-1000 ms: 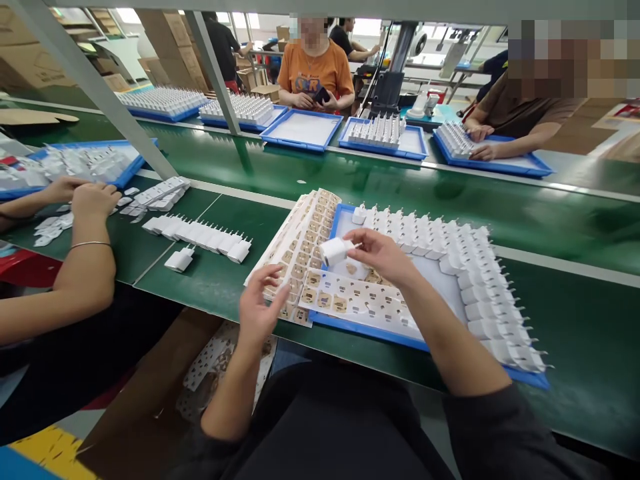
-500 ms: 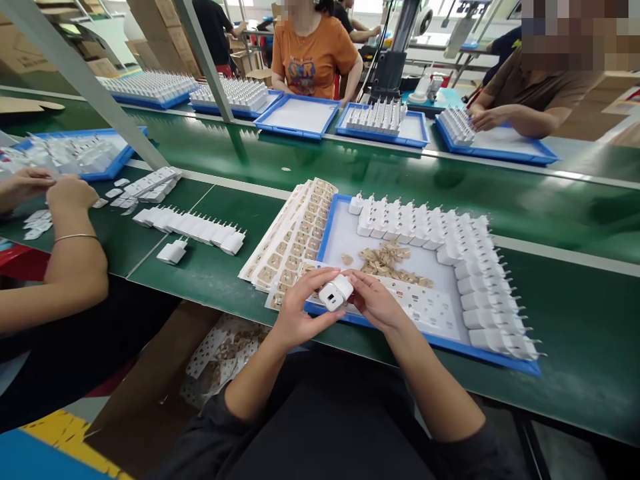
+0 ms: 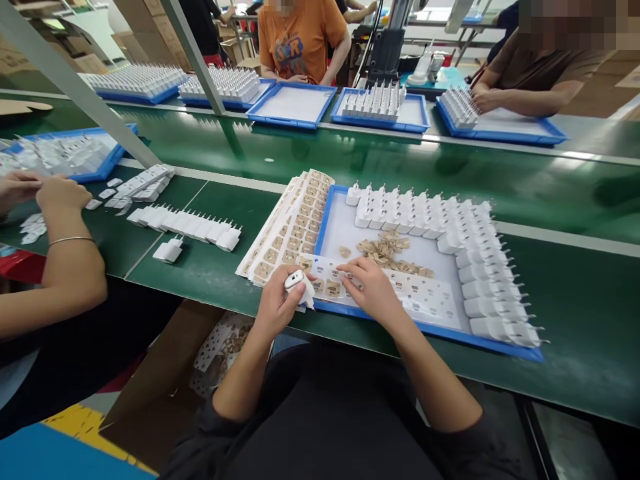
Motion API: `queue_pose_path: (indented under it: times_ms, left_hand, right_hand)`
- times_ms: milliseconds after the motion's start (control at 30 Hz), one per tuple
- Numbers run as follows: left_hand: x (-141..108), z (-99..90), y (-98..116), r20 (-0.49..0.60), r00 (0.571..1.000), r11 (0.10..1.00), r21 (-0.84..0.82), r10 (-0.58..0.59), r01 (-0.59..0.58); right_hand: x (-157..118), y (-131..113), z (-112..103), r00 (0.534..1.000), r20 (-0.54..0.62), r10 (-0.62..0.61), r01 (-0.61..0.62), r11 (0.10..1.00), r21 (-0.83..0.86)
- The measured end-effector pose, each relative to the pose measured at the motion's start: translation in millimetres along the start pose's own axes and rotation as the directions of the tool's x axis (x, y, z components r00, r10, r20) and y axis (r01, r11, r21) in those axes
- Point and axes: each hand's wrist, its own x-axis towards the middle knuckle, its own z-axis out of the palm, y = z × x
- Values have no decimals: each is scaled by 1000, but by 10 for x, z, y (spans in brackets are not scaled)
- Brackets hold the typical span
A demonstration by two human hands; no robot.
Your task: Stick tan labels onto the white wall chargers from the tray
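My left hand (image 3: 276, 305) holds a white plug adapter (image 3: 299, 288), its port face turned up, at the tray's near left corner. My right hand (image 3: 373, 290) hovers over or touches a sticker sheet (image 3: 425, 298) with its fingers spread; whether its fingertips touch the sheet is unclear. That sheet lies along the near side of a blue-rimmed tray (image 3: 324, 230). Small tan pieces (image 3: 387, 250) lie heaped inside the tray. White adapters (image 3: 425, 215) stand in rows along its far and right sides. Left of the tray is a fanned stack of sticker sheets (image 3: 285, 230).
A row of white adapters (image 3: 187, 225) and a single adapter (image 3: 168, 250) lie left on the green table (image 3: 210, 280). A co-worker's hands (image 3: 63, 193) are at far left. Slanting metal post (image 3: 85, 87) and more blue trays (image 3: 291, 105) stand beyond.
The adapter has moved left and tilted in my left hand. My right hand has let go of it and spread over the sticker sheet. The view has shifted slightly.
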Motion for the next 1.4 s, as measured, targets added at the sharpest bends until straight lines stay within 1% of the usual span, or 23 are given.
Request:
queue_pose_path:
  times_ms: [100,167,233,333,433,533,667,733,867,967,1067,1167,1267,1333,1400]
  left_hand:
    - [29,17,-21,26,1000,994,108,-5,2]
    - [7,6,-28,47,998,993,114,-32,27]
    - [-45,-35,-28,47,996,992,103,-73,68]
    - [-125,-116,-33,-4,992,989,68,-129,129]
    - [-154,-150,-57,-30,987,987,-24,-158,157]
    - [-138,-127,-67,-7,984,981,-78,-180,179]
    - [-117,-95,-11,59,960,961,-29,-274,276]
    - [-111,-97,22,70,952,954,-12,-298,299]
    - [-102,-109,47,78,948,951,-6,-308,309]
    - [-97,-105,43,73,948,950,-3,-310,311]
    - [-92,-93,32,49,949,950,15,-311,310]
    - [-86,-82,22,53,953,955,-4,-297,297]
    - [-80,-76,19,63,958,959,-31,-279,281]
    - [-81,-75,18,61,960,960,-32,-274,277]
    - [-93,-74,10,60,962,962,-34,-268,270]
  right_hand:
    - [-12,-39,124,997,71,-37,44,993,-107]
    - [-18,-80,189,993,106,-45,58,991,-123]
    - [-18,-122,230,991,125,-58,71,992,-102]
    - [7,-184,272,993,106,-54,63,994,-86]
    - [63,-241,332,995,73,-69,75,994,-76]
    - [117,-265,416,992,72,-107,109,993,-38]
    - [124,-235,494,992,29,-122,122,992,5]
    - [111,-218,502,990,5,-140,140,990,-1]
    - [117,-222,510,986,-19,-165,164,986,-23]
    - [150,-243,524,982,-50,-181,177,981,-81]
    - [155,-237,500,966,-82,-245,235,964,-121]
    - [110,-185,427,949,-116,-294,293,956,-28]
    - [60,-136,365,946,-141,-293,306,949,82]
    - [49,-132,353,956,-134,-262,278,954,117]
    - [56,-151,357,976,-94,-195,208,966,154]
